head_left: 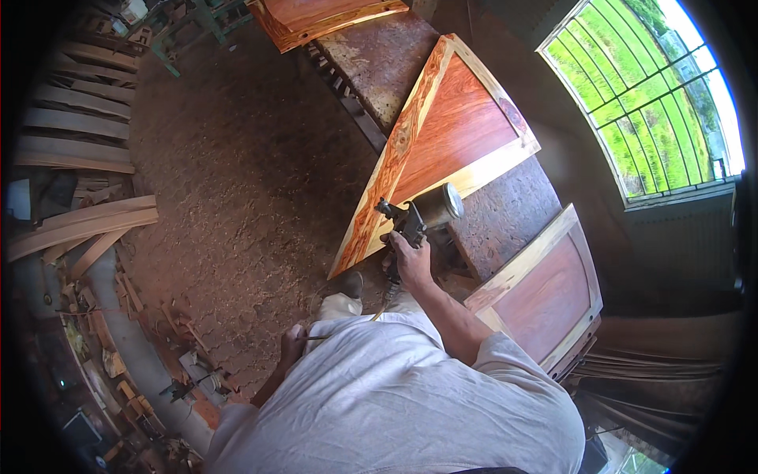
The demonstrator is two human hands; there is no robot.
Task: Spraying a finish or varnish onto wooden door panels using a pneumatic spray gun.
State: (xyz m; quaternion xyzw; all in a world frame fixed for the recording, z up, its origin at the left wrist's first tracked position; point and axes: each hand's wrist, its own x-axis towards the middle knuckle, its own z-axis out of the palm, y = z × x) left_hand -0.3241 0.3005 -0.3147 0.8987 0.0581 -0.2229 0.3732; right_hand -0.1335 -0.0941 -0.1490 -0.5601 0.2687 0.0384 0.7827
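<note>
My right hand [413, 262] is wrapped round the handle of a dark spray gun [407, 223], which has a metal cup [440, 207] tilted out to its right. The gun is held over the near edge of a framed wooden panel [446, 130], reddish in the middle with pale and streaked borders. This panel lies across a stained worktop [509, 213]. Low on the left, beside my body, my left hand [293, 344] is closed round a thin yellowish hose [317, 338]. Part of the hose is hidden by my shirt.
A second framed panel [545, 292] stands at the right, and another reddish panel [332, 20] lies at the far end. Stacked boards [75, 126] and wood offcuts [134, 395] line the left side. Shavings litter the brown floor [229, 174]. A barred window [643, 99] is at upper right.
</note>
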